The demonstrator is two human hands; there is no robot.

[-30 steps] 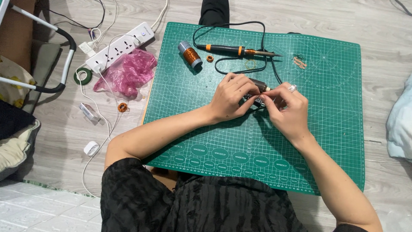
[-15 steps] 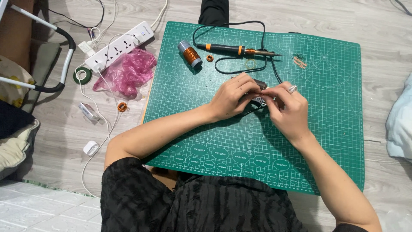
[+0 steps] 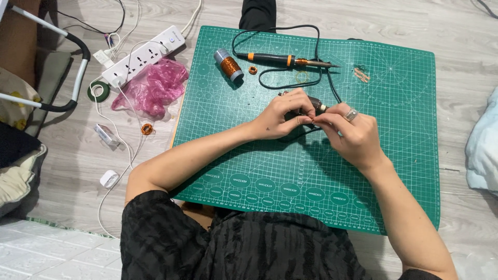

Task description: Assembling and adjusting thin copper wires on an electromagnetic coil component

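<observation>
Over the middle of a green cutting mat (image 3: 394, 171), my left hand (image 3: 282, 115) grips a small dark cylindrical part (image 3: 314, 103) with a metal tip. My right hand (image 3: 353, 132), a ring on one finger, pinches at the same part from the right with its fingertips. The two hands touch each other. A black cable runs from under the hands. An orange and black soldering iron (image 3: 288, 60) lies on the mat just beyond them, tip pointing right. A spool of copper wire (image 3: 229, 65) rests to its left.
A white power strip (image 3: 142, 56) and a crumpled pink plastic bag (image 3: 154, 85) lie on the wooden floor left of the mat. A roll of green tape (image 3: 98, 92), a small copper coil (image 3: 147, 128) and white cables are nearby. Pale blue cloth (image 3: 482, 145) sits at the right edge.
Both hands stay together over the part; the fingers have shifted slightly on it. Nothing else has moved.
</observation>
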